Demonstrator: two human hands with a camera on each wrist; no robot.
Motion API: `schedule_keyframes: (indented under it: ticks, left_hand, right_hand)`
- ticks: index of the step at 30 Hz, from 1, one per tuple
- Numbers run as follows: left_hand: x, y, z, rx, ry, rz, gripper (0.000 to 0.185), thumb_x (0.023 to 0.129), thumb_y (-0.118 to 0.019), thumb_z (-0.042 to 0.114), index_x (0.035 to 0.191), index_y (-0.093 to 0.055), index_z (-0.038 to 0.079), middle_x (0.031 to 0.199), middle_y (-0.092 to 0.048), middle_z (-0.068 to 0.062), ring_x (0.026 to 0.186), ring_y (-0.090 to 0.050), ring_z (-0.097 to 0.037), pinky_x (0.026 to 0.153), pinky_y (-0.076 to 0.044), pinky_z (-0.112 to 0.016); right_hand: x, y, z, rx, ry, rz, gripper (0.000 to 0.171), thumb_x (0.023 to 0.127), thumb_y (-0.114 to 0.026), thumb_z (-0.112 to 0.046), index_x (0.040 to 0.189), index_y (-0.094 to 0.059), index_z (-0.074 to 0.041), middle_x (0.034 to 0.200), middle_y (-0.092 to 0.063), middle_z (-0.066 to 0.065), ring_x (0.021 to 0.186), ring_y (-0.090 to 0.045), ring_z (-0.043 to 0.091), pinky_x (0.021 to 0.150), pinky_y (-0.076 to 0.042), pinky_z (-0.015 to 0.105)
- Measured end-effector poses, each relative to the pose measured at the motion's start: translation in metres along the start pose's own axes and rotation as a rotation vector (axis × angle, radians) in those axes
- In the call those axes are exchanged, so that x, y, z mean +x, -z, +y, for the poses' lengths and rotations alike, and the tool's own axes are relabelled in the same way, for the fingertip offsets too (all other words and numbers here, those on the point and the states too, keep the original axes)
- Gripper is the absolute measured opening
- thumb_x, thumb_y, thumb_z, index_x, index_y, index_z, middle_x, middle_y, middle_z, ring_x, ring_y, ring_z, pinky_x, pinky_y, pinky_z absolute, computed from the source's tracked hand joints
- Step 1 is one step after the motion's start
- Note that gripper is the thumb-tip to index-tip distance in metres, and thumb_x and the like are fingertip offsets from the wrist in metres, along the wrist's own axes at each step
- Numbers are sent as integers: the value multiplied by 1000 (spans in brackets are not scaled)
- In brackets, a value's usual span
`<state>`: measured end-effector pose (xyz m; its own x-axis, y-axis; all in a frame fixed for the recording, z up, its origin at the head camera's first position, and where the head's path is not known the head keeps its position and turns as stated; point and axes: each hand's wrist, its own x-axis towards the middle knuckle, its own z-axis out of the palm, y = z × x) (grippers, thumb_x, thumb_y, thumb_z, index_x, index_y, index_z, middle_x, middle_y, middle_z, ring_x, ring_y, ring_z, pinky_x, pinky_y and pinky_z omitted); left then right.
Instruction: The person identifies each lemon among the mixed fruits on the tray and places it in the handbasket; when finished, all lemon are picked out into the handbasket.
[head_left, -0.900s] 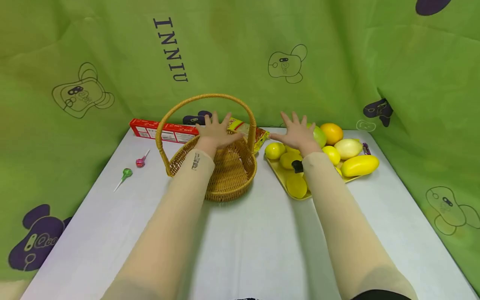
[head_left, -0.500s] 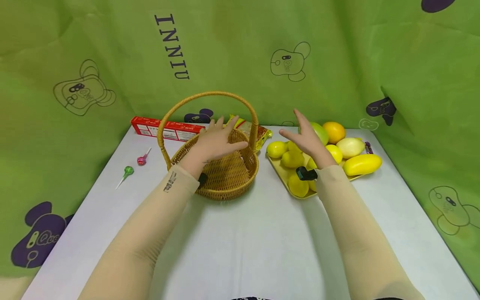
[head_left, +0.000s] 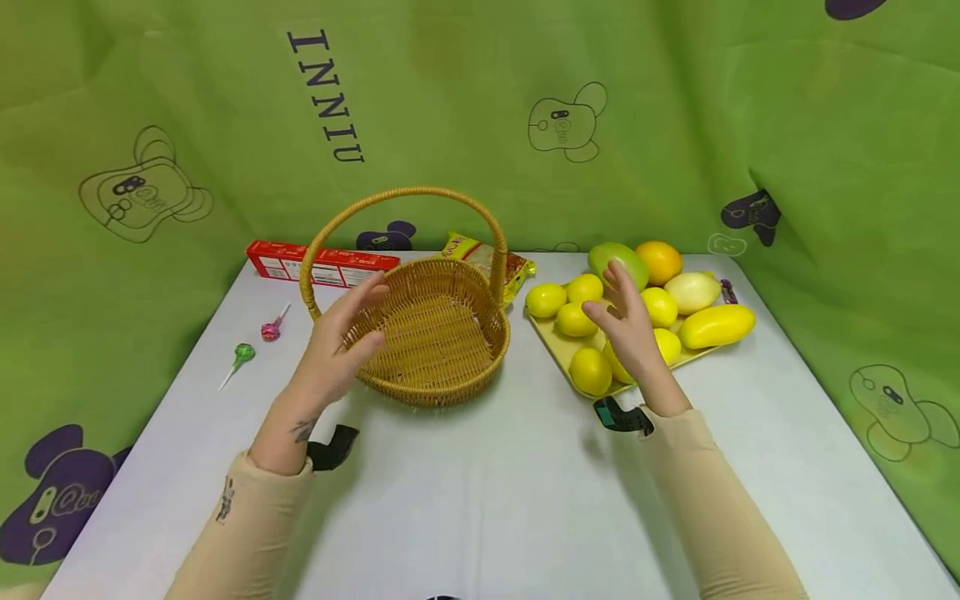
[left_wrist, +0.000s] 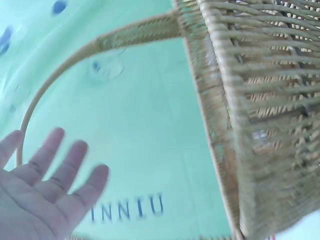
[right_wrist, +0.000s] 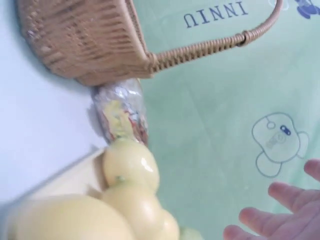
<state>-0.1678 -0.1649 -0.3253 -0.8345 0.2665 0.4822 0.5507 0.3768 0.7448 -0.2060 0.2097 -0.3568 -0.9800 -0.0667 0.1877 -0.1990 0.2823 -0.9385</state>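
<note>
A wicker basket with a tall arched handle stands left of centre in the head view. In front of its left side, my left hand hovers with fingers extended and holds nothing. The left wrist view shows those fingers spread apart, beside the basket. My right hand is raised, fingers loosely extended, over a yellow tray of lemons and other fruit. Its palm holds nothing, and it hides part of the fruit. Lemons fill the lower left of the right wrist view.
A red box lies behind the basket at left; a yellow snack bag lies behind it at right. Pink and green lollipops lie on the left. A purple-wrapped candy lies beyond the tray. Green cloth hangs behind.
Both hands have drawn back toward the person. The left has moved out from over the basket, down and left; the right has come lower over the tray. Both palms have turned inward.
</note>
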Motion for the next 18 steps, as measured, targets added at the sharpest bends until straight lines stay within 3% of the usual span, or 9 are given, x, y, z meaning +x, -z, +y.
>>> schedule_keyframes:
  ticks: [3,6,8,10,11,13,16,18]
  left_hand:
    - [-11,6,-10,-229,-128,217,65,87,-54,51,133,-47,5,119,-60,-9,110,-54,-17,93,-43,-28]
    - [-11,9,-25,-391,-246,469,51,86,-60,38,118,-58,-2,106,-66,-6,99,-59,-17,87,-46,-23]
    - [-10,9,-37,-448,-263,628,37,85,-58,24,109,-62,-3,100,-67,-7,94,-60,-18,84,-47,-25]
    - [-8,9,-49,-473,-208,743,28,84,-53,14,105,-64,-2,96,-66,-6,92,-59,-18,81,-47,-26]
    - [-7,10,-54,-484,-163,773,27,83,-50,10,104,-64,0,96,-66,-5,92,-58,-17,80,-46,-26]
    - [-8,11,-64,-516,-60,769,29,85,-45,7,107,-64,3,98,-64,-4,94,-56,-16,80,-45,-26]
    - [-10,13,-75,-573,72,697,28,89,-46,10,111,-63,8,100,-62,-2,95,-55,-14,80,-45,-25]
    - [-11,14,-80,-590,113,637,28,90,-47,13,114,-62,10,100,-62,-2,94,-56,-14,81,-46,-24]
  right_hand:
    - [-14,-2,5,59,2,42,72,92,-55,-21,149,-12,-13,152,-20,12,139,-20,32,113,-17,52]
    - [-27,-3,10,116,-33,97,69,92,-54,-16,148,-13,-11,151,-22,13,139,-21,32,113,-19,50]
    - [-34,-4,13,149,-64,138,67,93,-53,-14,148,-15,-11,150,-24,13,139,-23,31,112,-21,49]
    - [-39,-7,15,183,-93,175,65,93,-53,-13,148,-18,-11,149,-26,11,138,-25,29,112,-25,46]
    - [-41,-8,16,196,-100,191,64,93,-53,-12,147,-19,-11,148,-28,11,138,-26,29,111,-27,44]
    - [-45,-12,18,232,-105,219,63,92,-54,-10,146,-22,-10,146,-30,12,137,-28,30,109,-32,36]
    - [-49,-18,22,279,-103,250,63,90,-55,-6,145,-24,-7,143,-33,12,135,-30,32,104,-38,26]
    - [-52,-22,26,304,-94,267,64,88,-56,-2,144,-25,-5,142,-34,15,134,-31,33,104,-38,26]
